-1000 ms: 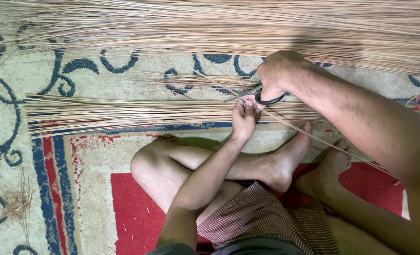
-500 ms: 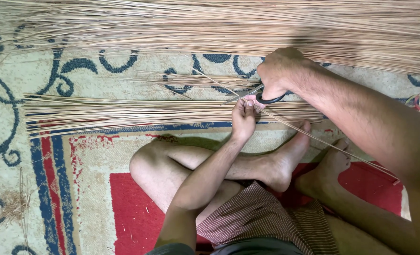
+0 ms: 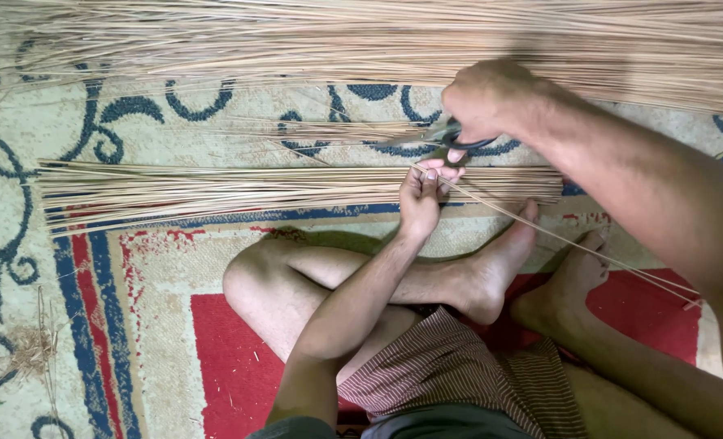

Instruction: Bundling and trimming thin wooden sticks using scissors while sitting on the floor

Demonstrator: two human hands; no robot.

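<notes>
Left hand fingers pinching a thin straw just beside the scissors, right hand fingers curled through the scissors' dark handles, cut straw bundle under both hands, larger straw heap beyond the scissors, patterned rug beneath.

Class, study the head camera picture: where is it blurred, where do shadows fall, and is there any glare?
Head view: the top pile of sticks is smeared; the right hand holding the scissors casts a shadow on that pile; soft shadow lies under the bent knee on the mat; the left hand is fairly sharp; no glare shows.
</notes>
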